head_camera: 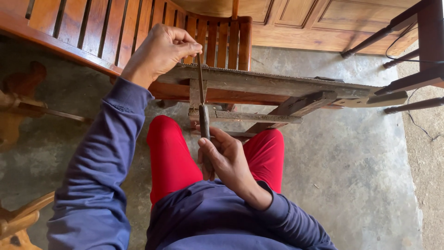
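Note:
A long saw blade [286,79] with fine teeth along its upper edge lies clamped in a weathered wooden frame [296,104] in front of my knees. A slim metal file [200,83] crosses the blade near its left end. My left hand [162,48] pinches the file's far tip above the blade. My right hand [226,159] grips the file's dark handle [204,122] below the blade, close to my lap. Both sleeves are blue and my trousers are red.
A slatted wooden bench [92,28] stands behind the frame at the left. Wooden door panels [323,18] run along the back. Dark furniture legs [416,55] and a thin cable [416,122] sit at the right. The floor [360,176] is rough concrete.

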